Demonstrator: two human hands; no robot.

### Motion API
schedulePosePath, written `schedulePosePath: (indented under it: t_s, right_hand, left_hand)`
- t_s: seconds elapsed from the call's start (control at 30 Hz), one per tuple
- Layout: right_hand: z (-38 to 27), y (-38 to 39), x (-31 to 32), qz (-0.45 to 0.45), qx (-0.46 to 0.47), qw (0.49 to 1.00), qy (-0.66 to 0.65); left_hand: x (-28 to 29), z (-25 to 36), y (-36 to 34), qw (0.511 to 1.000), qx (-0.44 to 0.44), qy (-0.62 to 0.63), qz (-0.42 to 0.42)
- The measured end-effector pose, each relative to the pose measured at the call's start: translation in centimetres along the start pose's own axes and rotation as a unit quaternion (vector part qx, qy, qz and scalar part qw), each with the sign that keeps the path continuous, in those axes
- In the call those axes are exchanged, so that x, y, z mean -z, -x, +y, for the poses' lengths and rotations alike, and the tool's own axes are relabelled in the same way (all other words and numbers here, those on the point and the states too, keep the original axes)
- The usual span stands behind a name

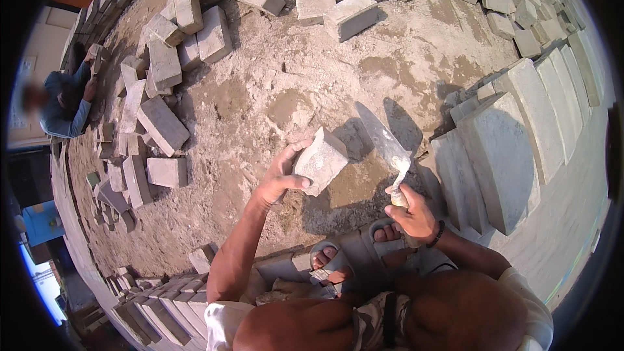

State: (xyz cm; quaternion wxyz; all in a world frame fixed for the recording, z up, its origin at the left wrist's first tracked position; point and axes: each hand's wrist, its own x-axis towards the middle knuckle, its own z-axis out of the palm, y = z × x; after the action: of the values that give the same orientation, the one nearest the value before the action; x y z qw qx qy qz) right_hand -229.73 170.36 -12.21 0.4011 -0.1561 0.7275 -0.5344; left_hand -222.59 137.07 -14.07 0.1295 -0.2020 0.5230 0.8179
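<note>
So the left hand (281,172) has a chunk of brick (325,164), spread about as wide as the piece itself, with the thumb pressed on the near side and the fingers wrapped round the left and far edge, so it's a pretty solid hold. The right hand (415,213) is curled snugly around the handle of a trowel (388,145), no slack in that fist that I can see. The bit that matters is how those two sit: the brick is just left of the trowel, with a gap between them, nothing touching. The trowel's long axis runs from the fist on the near right up to a tip at the far left, so the blade slants past the brick's right side. The brick itself is tilted, a rough corner pointing far, and the left hand is clearly the nearer one to it. Both are up in front of the person's knees, over dusty ground (260,117), with sandals (335,261) on the near side. Further out, big slabs (504,162) lean in a row on the right, loose bricks (162,127) are scattered left, more rubble (354,16) lies at the far side, and a co-worker (68,107) crouches off at far left.
</note>
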Motion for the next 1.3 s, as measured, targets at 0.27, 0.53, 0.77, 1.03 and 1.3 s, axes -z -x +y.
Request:
schedulePosePath:
  t_s: [0.27, 0.53, 0.77, 1.03, 1.3]
  right_hand:
    - [-0.8, 0.1, -0.3, -0.09, -0.078, 0.993, 0.002]
    - [-0.3, 0.2, -1.8, -0.097, -0.112, 0.987, -0.067]
    - [-1.3, -0.7, -3.1, -0.075, -0.078, 0.991, -0.078]
    - [-1.1, -1.8, -8.1, -0.061, -0.074, 0.99, -0.106]
    - [0.6, -6.5, -9.6, -0.056, -0.165, 0.977, -0.12]
  left_hand:
    - [1.5, -4.3, 2.2, 0.908, -0.008, -0.419, -0.011]
    - [3.7, -5.9, 2.5, 0.926, -0.023, -0.376, -0.007]
    - [5.7, -5.7, 1.4, 0.977, 0.016, -0.182, 0.112]
    - [6.2, -6.5, 0.7, 0.981, -0.017, -0.13, 0.14]
    - [6.1, -6.2, 1.2, 0.97, -0.015, -0.187, 0.155]
